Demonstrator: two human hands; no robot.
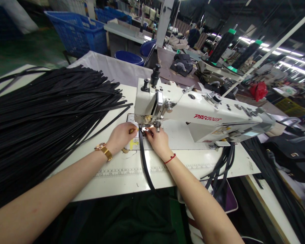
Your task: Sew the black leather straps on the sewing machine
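Note:
A white sewing machine (178, 105) stands on the table, and a black strap (143, 162) runs from under its needle area down over the table's front edge. Just left of the presser foot, my left hand (123, 135) is closed in a pinch; a bit of yellow shows at the fingertips, too small to name. On the other side of the strap, my right hand (159, 140) has its fingers bent together close to the foot. Something small and dark shows at those fingers, but I cannot make out what it is.
A large heap of black straps (53, 98) covers the table's left side. More straps (222, 162) hang under the machine's right end. A printed ruler (112, 173) lies along the front edge. Behind are a blue crate (78, 35), a blue stool (129, 57) and thread cones (222, 45).

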